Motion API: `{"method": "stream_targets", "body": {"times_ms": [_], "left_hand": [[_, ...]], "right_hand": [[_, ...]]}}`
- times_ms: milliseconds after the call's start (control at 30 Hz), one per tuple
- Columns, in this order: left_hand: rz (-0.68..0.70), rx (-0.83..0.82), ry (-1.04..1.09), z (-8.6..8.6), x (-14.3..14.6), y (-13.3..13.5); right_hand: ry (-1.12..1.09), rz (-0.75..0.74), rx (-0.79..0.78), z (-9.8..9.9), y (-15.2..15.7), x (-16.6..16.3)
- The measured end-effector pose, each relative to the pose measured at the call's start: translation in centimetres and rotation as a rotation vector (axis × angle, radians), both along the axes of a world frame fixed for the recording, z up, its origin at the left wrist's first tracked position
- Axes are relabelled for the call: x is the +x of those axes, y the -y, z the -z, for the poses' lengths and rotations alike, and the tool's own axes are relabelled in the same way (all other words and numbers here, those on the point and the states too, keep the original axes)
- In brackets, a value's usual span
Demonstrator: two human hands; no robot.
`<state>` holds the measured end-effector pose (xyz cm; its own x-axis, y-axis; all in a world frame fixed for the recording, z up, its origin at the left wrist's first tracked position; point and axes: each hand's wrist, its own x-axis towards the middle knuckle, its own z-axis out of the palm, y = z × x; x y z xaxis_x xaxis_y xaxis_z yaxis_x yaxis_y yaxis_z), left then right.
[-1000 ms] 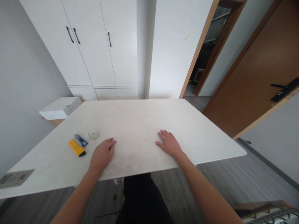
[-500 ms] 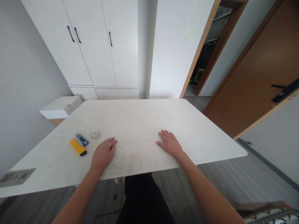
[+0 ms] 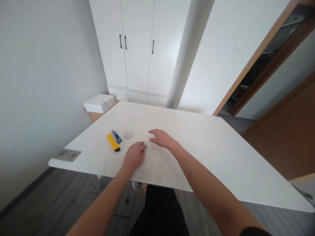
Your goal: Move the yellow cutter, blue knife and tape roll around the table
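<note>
My left hand rests on the white table with its fingers stretched out and nothing in it. Above the tabletop, my right hand reaches leftward, thumb apart from the fingers, holding nothing. A roll of clear tape lies just beyond my left hand and is the thing nearest to both hands. Left of the tape is a blue utility knife with a bit of its metal tip showing. Beside the knife lies a yellow, flat, long object with a black end; its kind is unclear.
A printed grey label is stuck to the table's left corner. Behind on the left, a white box sits on a wooden surface. White cabinets stand beyond the table, and a doorway is at the right.
My right hand has lifted off the table and moved left toward the tape. My left hand stays resting on the table. The view has turned to the left.
</note>
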<state>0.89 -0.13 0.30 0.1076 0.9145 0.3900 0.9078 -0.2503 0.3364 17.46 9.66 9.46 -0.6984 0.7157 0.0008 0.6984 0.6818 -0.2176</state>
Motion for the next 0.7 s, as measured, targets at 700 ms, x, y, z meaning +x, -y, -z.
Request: {"method": "stream_targets", "body": {"times_ms": [700], "left_hand": [[0.029, 0.032, 0.092, -0.2, 0.1, 0.0]], "right_hand": [[0.39, -0.406, 0.03, 0.0, -3.6, -16.1]]}}
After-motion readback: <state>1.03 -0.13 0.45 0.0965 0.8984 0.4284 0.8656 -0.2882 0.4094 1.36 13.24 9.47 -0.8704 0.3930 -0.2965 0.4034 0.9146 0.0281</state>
